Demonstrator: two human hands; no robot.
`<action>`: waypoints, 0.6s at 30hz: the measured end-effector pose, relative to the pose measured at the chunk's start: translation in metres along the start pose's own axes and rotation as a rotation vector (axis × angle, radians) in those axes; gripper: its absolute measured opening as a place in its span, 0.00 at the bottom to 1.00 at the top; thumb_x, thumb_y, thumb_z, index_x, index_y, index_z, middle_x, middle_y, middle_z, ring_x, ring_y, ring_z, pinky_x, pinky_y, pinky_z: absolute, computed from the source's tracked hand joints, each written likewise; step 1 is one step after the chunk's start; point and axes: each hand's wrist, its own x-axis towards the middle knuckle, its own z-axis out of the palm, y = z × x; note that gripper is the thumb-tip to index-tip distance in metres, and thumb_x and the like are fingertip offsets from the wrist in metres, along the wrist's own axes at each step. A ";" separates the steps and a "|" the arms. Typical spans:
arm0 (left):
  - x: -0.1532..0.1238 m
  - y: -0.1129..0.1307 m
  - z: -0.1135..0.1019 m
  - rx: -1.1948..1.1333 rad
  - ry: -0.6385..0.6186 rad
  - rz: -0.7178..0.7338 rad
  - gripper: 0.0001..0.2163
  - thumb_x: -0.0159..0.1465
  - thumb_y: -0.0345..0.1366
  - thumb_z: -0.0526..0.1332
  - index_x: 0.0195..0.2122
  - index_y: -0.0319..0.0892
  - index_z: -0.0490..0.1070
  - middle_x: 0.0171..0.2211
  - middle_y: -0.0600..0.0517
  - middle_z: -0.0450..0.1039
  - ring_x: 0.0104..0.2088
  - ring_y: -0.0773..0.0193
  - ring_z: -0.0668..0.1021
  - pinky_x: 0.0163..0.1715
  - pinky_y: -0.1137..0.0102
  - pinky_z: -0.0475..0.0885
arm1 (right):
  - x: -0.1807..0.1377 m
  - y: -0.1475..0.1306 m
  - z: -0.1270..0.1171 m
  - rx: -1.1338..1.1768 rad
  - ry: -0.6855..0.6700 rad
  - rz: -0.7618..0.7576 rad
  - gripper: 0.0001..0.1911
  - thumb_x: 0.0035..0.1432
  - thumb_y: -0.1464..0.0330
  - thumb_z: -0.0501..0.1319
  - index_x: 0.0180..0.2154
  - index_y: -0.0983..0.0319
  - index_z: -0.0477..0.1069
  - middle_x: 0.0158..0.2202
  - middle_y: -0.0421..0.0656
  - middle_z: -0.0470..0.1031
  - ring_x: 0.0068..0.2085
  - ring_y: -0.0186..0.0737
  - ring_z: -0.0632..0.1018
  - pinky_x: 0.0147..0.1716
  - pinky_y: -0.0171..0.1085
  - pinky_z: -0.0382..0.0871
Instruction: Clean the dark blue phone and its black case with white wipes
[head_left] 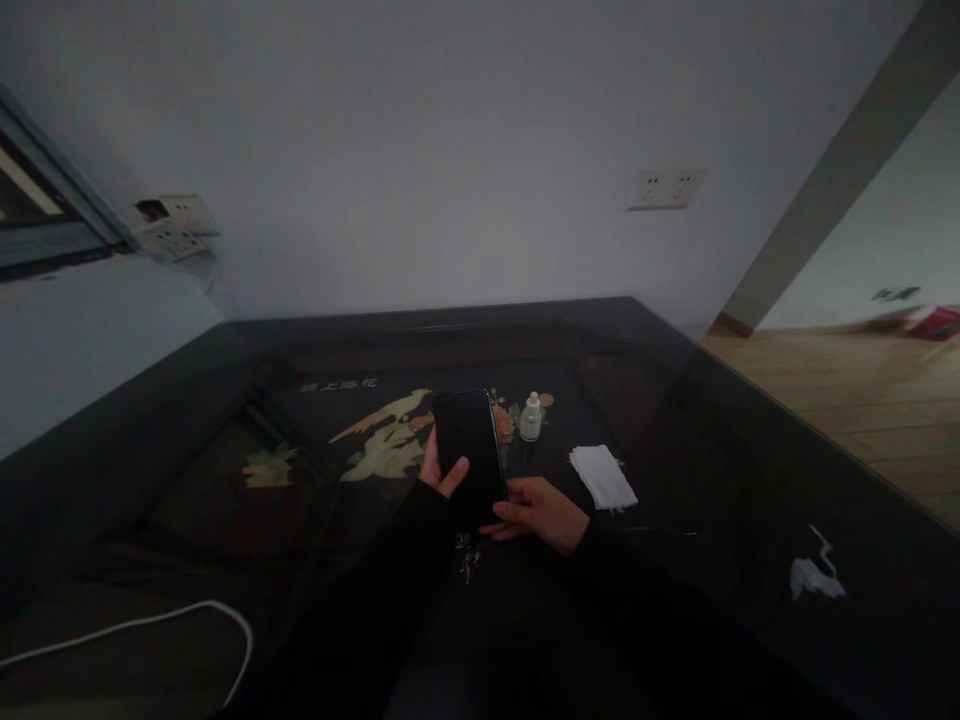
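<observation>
Where the two forearms converge above the dark table (690,620), a black phone (471,445) is supported in front of the person, its screen dark and its long axis leaning slightly to the left at the top. One container stands on the table: a small white bottle (530,420), upright, with its narrow cap in place, located to the right of the phone and apart from both hands; its contents cannot be determined. The left hand (442,470) is closed around the left edge of the phone, thumb laid across the screen and fingers on the outer side. The right hand (541,512) is partly curled, thumb and fingers at the lower right corner of the phone; whether it grips or only touches cannot be told. Both arms, in black sleeves (401,560), extend forward from the lower edge of the view. White paper sheets (603,477) lie right of the bottle, with a crumpled tissue (816,577) farther right.
</observation>
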 end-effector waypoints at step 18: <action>-0.003 0.009 0.008 -0.113 -0.062 -0.061 0.41 0.54 0.42 0.63 0.63 0.42 0.40 0.59 0.44 0.58 0.58 0.56 0.63 0.58 0.64 0.56 | -0.004 0.001 -0.003 -0.094 0.068 0.012 0.27 0.40 0.52 0.66 0.32 0.67 0.66 0.29 0.47 0.76 0.33 0.44 0.79 0.32 0.40 0.74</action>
